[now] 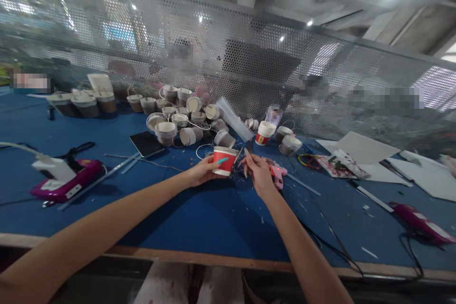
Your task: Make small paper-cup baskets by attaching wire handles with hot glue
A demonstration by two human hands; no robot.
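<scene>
My left hand point(208, 170) is wrapped round a red paper cup point(224, 165) with a white rim, held upright above the blue table. Close to the cup's right side, my right hand point(257, 170) has its fingers pinched together; whatever they hold is too small to make out. A pink glue gun point(278, 173) lies just behind and to the right of that hand. Beyond the cup, a grey cord-wrapped cup point(224, 139) lies on its side. A stack of red and white paper cups point(265, 133) stands further back.
Many cord-wrapped cups with handles point(166, 133) crowd the back left. A black phone point(146, 144) lies in front of them. Purple power strips point(71, 183) with cables sit at both sides. Paper sheets point(366, 148) and a plastic bag point(344, 165) lie right. A perforated metal screen point(199, 52) borders the table's back.
</scene>
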